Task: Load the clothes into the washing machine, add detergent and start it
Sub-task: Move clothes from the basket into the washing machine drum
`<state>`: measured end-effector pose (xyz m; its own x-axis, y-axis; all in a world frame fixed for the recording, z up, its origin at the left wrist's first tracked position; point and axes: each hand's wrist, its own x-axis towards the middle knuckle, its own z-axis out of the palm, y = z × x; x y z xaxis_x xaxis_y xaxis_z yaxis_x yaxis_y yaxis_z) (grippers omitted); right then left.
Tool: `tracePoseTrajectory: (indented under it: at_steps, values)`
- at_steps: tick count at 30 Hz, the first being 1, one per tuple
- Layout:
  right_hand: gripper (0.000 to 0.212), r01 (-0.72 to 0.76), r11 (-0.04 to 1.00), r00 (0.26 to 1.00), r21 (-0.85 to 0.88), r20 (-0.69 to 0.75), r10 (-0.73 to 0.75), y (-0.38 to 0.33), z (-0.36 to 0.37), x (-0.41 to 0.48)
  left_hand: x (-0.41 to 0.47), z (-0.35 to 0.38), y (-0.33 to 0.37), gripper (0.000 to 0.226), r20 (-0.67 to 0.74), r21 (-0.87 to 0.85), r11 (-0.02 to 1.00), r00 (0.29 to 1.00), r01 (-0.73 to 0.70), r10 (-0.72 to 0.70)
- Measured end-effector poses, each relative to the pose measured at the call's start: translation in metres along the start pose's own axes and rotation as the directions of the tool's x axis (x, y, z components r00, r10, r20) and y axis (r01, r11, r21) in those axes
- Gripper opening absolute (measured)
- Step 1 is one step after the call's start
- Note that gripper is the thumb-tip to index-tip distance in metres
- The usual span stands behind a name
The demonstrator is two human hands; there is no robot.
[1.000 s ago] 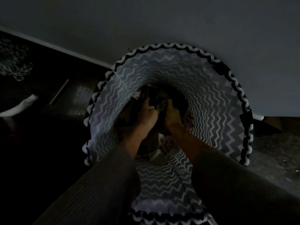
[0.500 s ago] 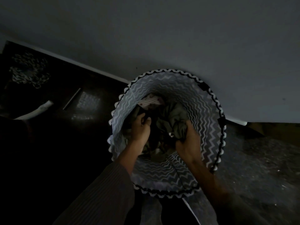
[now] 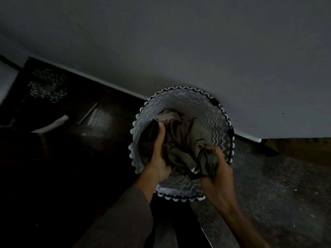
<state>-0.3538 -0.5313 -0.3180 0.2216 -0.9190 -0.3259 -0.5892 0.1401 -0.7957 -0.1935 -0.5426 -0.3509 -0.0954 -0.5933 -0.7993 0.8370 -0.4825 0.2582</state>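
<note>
Progress: early. Clothes not yet out of the basket (image 3: pixel 188 102). No washer or detergent in view, so loading, dosing and start are all left, I judge.
Step now: gathering the load w/ both hands, prob. to lift it out.
Left hand (image 3: pixel 158 154): inside the basket at its left wall, palm against the olive garment (image 3: pixel 186 140), thumb straight along the cloth. Fingers are buried in fabric, so can't tell if they're curled.
Right hand (image 3: pixel 217 176): at the basket's near-right rim, fingers curled tight round a bunched end of the olive garment, fist-like.
Olive garment: fills the middle of the basket. Crumpled, matte, thin-looking, w/ soft deep folds.
Striped piece (image 3: pixel 165 116): pale w/ fine stripes, by the far-left rim, partly under the olive one.
Dark cloth (image 3: pixel 149 135): against the left wall beside my thumb, colour unclear in the dim light.
Basket: round, soft fabric sides, grey-white zigzag print inside, black-and-white scalloped trim on the rim. Far rim close to the wall (image 3: pixel 179 42); touching or not, can't tell.
Floor (image 3: pixel 277 185): speckled, stone-like to the right; dark and glossy to the left.
Sleeve (image 3: pixel 121 217): ribbed knit on my left arm; right forearm bare.
</note>
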Motion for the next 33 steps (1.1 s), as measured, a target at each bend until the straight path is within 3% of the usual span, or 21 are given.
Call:
tracePoseTrajectory:
  at_steps: [3, 7, 9, 12, 16, 18, 20, 23, 27, 30, 33]
  values:
    - [0.052, 0.041, 0.999, 0.996, -0.001, 0.079, -0.041, -0.015, -0.003, 0.005, -0.016, 0.009, 0.008, 0.072, 0.047, 0.028, 0.998, 0.997, -0.064, 0.062]
    - [0.045, 0.085, 0.996, 0.989, 0.015, 0.117, -0.087, -0.029, -0.004, 0.011, -0.034, 0.01, 0.015, 0.067, 0.101, 0.263, 0.96, 0.992, -0.098, 0.073]
    - [0.046, 0.091, 0.996, 0.987, -0.009, 0.135, -0.088, -0.035, -0.005, 0.012, -0.043, 0.01, 0.017, 0.085, 0.134, 0.434, 0.884, 0.983, -0.173, 0.127]
    - [0.049, 0.112, 0.992, 0.983, -0.06, 0.153, -0.101, -0.051, -0.008, 0.009, -0.063, 0.016, 0.024, 0.055, 0.175, 0.599, 0.752, 0.961, -0.276, 0.213]
    - [0.056, 0.129, 0.988, 0.976, -0.083, 0.186, -0.112, -0.085, -0.018, -0.005, -0.091, 0.028, 0.039, 0.06, 0.126, 0.651, 0.659, 0.91, -0.376, 0.394]
    - [0.066, 0.155, 0.987, 0.973, -0.046, 0.182, -0.144, -0.104, -0.024, -0.013, -0.112, 0.036, 0.047, 0.048, 0.081, 0.649, 0.657, 0.893, -0.385, 0.443]
    - [0.091, 0.141, 0.988, 0.97, 0.063, 0.19, -0.15, -0.123, -0.03, -0.021, -0.137, 0.044, 0.056, 0.035, 0.05, 0.613, 0.675, 0.873, -0.411, 0.485]
    - [0.119, 0.14, 0.965, 0.956, 0.223, 0.222, -0.191, -0.16, -0.042, -0.032, -0.174, 0.058, 0.069, 0.036, 0.066, 0.604, 0.663, 0.857, -0.441, 0.51]
    - [0.108, 0.269, 0.928, 0.91, 0.258, 0.248, -0.332, -0.206, -0.052, -0.049, -0.225, 0.074, 0.084, 0.039, 0.14, 0.641, 0.61, 0.853, -0.465, 0.503]
    - [0.084, 0.342, 0.907, 0.901, 0.245, 0.189, -0.39, -0.237, -0.053, -0.066, -0.256, 0.08, 0.098, 0.045, 0.15, 0.645, 0.615, 0.864, -0.454, 0.481]
    - [0.069, 0.368, 0.888, 0.905, 0.275, 0.112, -0.41, -0.268, -0.055, -0.085, -0.294, 0.085, 0.115, 0.074, 0.176, 0.646, 0.613, 0.871, -0.454, 0.459]
